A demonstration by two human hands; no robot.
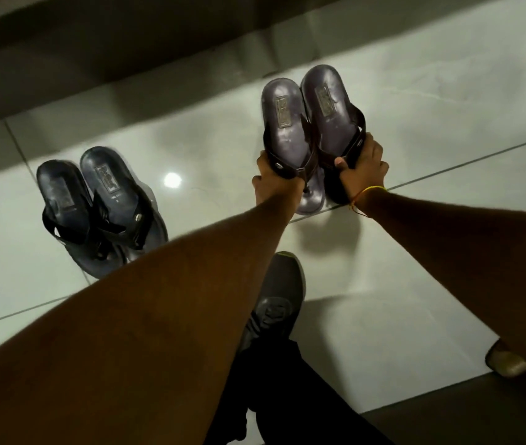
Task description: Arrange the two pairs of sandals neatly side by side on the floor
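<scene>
Open floor (216, 149) separates the black sandal pair (101, 210) from the purple sandal pair (313, 130); a dark wall base (126, 59) bounds the far side.

Hidden and blurred parts

The left hand (274, 179) and right hand (362, 170) cover the brown sandals' (306, 123) toe ends; the black sandals (101, 207) are motion-blurred, their insole labels unreadable.

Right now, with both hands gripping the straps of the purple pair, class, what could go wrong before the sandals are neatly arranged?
1. The left hand and right hand each hold a purple sandal only by its strap, so one might swing or tilt and land crooked.
2. The black pair sits far to the left and angled differently, so the two pairs may end up apart or misaligned.
3. The person's shoe is close and could nudge a sandal.
</scene>
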